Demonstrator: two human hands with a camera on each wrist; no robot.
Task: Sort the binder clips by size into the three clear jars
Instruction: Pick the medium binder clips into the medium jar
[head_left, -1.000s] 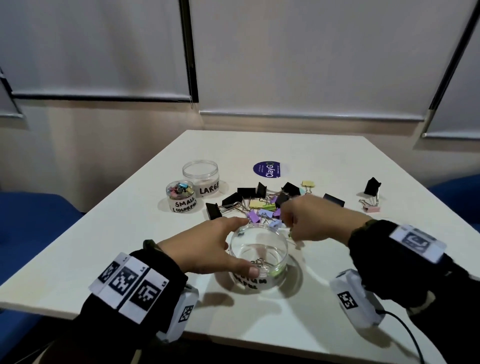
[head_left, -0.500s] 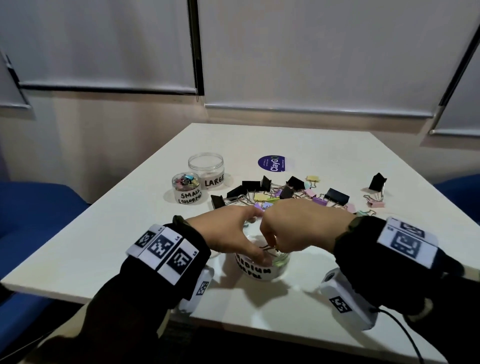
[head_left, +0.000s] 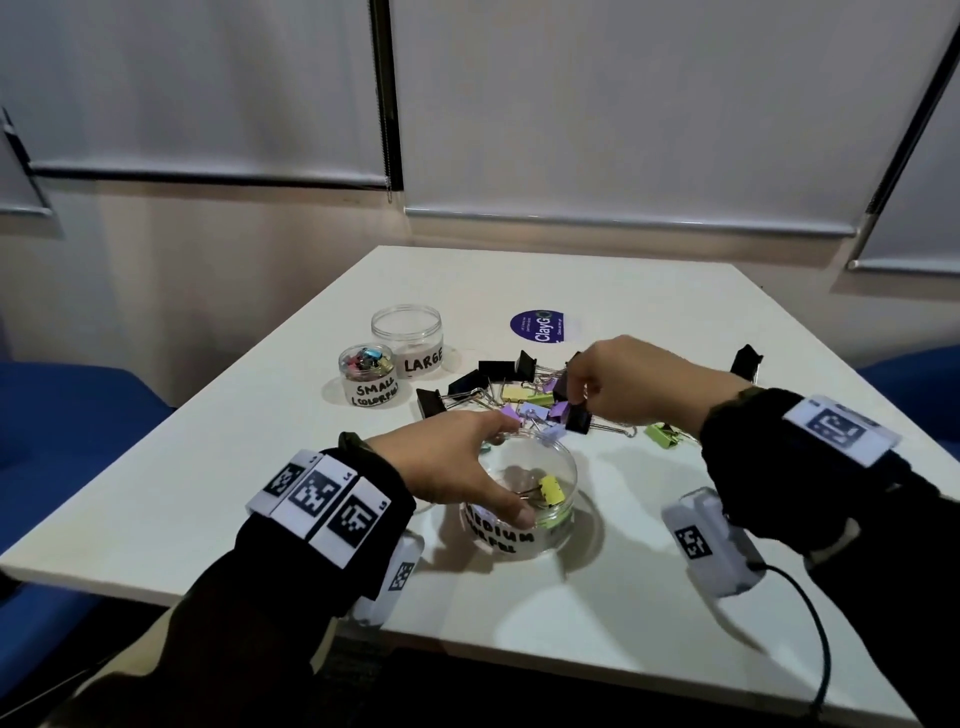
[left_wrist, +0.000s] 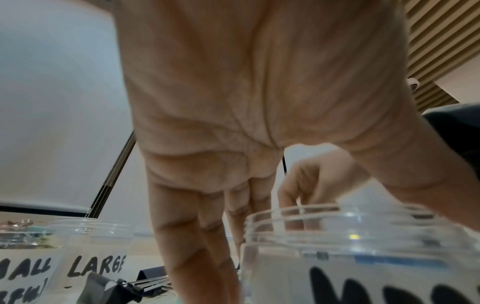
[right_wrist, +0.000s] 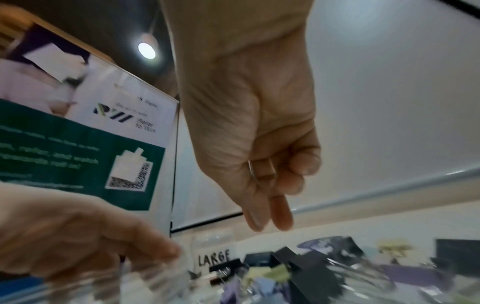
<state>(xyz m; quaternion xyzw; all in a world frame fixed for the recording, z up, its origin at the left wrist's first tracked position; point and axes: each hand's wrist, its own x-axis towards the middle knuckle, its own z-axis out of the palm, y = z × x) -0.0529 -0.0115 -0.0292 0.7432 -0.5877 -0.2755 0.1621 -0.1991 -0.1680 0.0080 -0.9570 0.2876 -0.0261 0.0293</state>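
Observation:
My left hand grips the clear jar marked MEDIUM, thumb on its near wall and fingers over the far rim. Inside lie a yellow clip and a greenish one. My right hand hangs over the pile of binder clips. Its fingers point down just above a purple clip and a black clip. The right wrist view shows nothing between them. The SMALL jar holds several tiny coloured clips. The LARGE jar looks empty.
A green clip lies right of the pile and a black clip stands further right. A round purple sticker is behind the pile. The white table's near edge runs close to my arms; blue seats flank it.
My right hand has left the mouth of the MEDIUM jar and moved back and right over the pile. A yellow clip now lies in the jar. My left hand keeps its hold.

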